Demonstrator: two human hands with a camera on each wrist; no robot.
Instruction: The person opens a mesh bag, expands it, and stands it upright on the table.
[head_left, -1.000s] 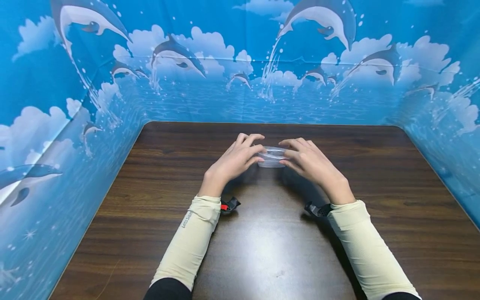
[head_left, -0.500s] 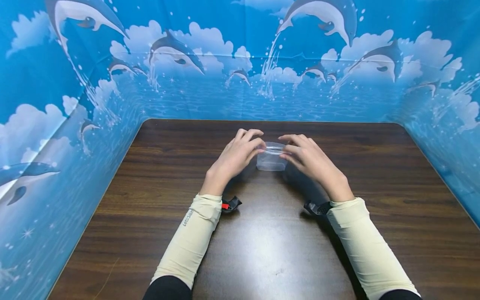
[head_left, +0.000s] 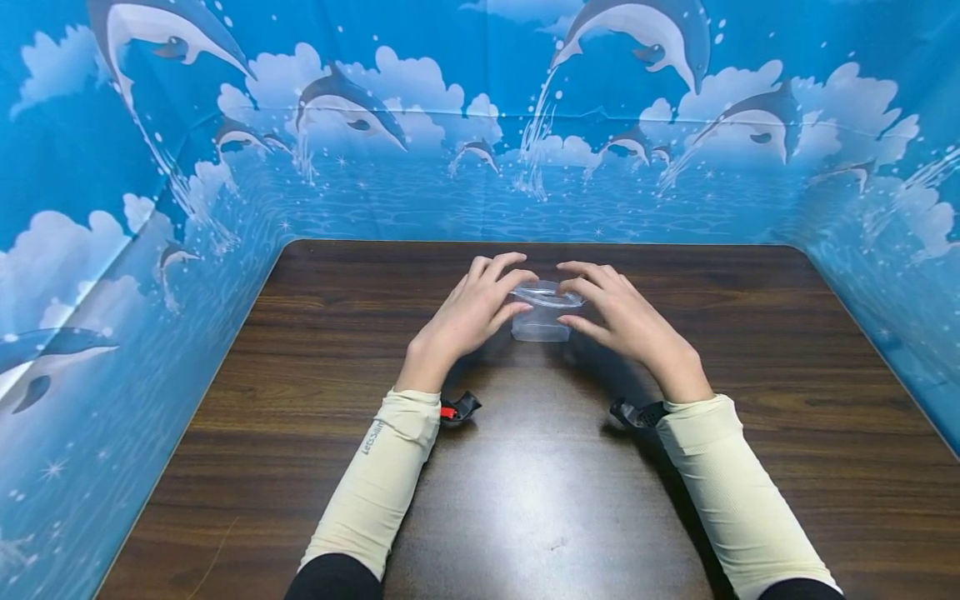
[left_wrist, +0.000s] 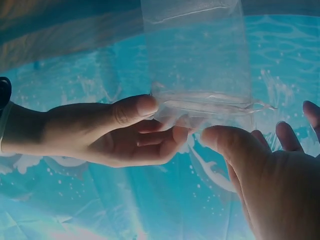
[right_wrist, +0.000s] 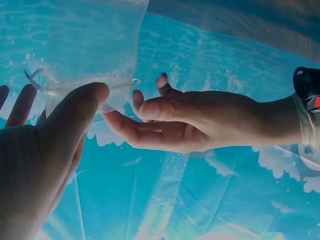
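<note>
A dark wooden table [head_left: 300, 350] bears a clear plastic bag [head_left: 542, 321].

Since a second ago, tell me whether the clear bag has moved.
Yes. The clear bag now hangs slightly higher, its top nearer the table's far edge, pinched between both hands.

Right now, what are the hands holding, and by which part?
A clear plastic zip bag, pinched at its top opening edge by the left hand and the right hand, one on each side.
</note>
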